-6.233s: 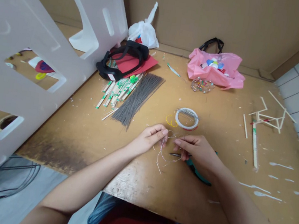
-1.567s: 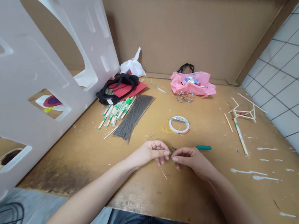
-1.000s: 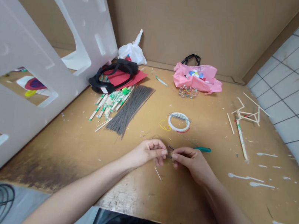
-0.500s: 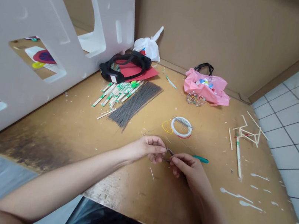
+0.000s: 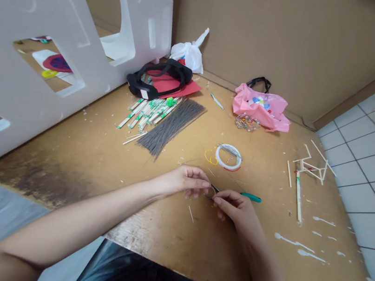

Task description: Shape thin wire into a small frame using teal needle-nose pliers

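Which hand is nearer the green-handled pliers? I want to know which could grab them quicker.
Right. The right hand lies just beside the green-handled pliers, nearly touching. The left hand sits farther off, beyond the small wire ring both pinch.

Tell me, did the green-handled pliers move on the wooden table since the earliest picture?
Yes. The green-handled pliers left the right hand and now lie beyond it, nearer the white tape ring.

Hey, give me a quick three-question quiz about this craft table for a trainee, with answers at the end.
1. What do the left hand and right hand pinch between them?
2. True or false: the teal-handled pliers lie on the table beside the right hand.
3. Which is nearer the hands: the white tape roll or the pink bag?

Key: 1. a small wire loop. 2. True. 3. The white tape roll.
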Available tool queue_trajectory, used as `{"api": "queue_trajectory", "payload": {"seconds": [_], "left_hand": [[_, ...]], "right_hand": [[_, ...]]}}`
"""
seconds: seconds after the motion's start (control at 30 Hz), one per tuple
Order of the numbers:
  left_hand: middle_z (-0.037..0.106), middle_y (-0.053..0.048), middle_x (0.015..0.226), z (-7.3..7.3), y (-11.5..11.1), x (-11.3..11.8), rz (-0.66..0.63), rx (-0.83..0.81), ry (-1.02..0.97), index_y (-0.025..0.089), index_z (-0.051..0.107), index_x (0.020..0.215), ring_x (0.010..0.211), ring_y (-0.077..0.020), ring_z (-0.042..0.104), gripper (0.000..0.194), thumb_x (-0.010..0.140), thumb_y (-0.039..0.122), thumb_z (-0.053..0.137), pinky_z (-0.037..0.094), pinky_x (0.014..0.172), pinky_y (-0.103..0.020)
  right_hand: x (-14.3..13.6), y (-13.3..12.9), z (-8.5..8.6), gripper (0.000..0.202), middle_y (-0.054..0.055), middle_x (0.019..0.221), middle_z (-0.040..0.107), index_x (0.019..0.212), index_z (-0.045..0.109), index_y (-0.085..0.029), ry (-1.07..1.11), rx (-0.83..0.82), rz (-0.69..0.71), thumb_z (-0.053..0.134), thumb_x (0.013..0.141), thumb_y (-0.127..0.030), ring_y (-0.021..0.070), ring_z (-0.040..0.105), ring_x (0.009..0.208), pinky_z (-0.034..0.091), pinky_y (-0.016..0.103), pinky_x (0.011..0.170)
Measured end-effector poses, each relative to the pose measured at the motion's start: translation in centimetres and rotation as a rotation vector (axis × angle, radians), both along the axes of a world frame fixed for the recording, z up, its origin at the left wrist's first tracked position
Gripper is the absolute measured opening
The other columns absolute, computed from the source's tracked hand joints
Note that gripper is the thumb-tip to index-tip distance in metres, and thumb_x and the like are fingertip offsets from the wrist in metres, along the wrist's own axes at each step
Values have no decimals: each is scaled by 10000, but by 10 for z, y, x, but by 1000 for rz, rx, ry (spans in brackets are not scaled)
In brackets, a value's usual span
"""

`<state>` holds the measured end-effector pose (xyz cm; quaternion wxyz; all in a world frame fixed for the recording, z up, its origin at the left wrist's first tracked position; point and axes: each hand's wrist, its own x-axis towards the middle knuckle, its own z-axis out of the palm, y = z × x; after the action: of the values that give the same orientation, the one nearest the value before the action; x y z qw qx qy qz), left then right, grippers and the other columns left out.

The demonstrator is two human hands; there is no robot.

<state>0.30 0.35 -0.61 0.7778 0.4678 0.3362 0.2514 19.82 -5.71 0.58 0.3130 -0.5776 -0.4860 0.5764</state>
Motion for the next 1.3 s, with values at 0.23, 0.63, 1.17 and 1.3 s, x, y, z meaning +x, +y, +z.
{"api": "queue_trajectory", "payload": {"seconds": [0.23, 0.63, 1.17, 1.3], "left_hand": [[639, -9, 671, -7, -5, 5, -20, 78, -2, 121, 585, 741, 517, -75, 579, 304, 703, 396, 707, 410, 443, -172], [618, 2, 621, -11, -15, 12, 10, 87, -48, 121, 555, 751, 510, -82, 589, 350, 724, 444, 688, 461, 519, -208], [617, 6, 651, -5, -8, 6, -8, -60, -57, 121, 595, 842, 489, -74, 551, 374, 674, 427, 731, 427, 488, -210], [598, 14, 644, -8, -11, 9, 0, 49, -20, 125, 623, 860, 505, -56, 482, 354, 674, 403, 737, 358, 474, -191]], "right_hand": [[-7, -1, -4, 199, 6, 627, 599, 742, 638, -191, -246, 162, 38, 617, 746, -389, 124, 519, 525, 411, 271, 521], [-9, -7, -8, 215, 45, 646, 643, 774, 669, -206, -409, 413, -79, 562, 834, -383, 173, 593, 598, 461, 302, 572], [-5, -3, 4, 322, -11, 564, 590, 773, 657, -187, -114, 79, -82, 678, 694, -499, 108, 525, 476, 439, 252, 472], [-9, -3, 1, 350, -10, 588, 597, 723, 635, -189, -91, 63, -77, 700, 662, -527, 104, 529, 468, 444, 249, 462]]}}
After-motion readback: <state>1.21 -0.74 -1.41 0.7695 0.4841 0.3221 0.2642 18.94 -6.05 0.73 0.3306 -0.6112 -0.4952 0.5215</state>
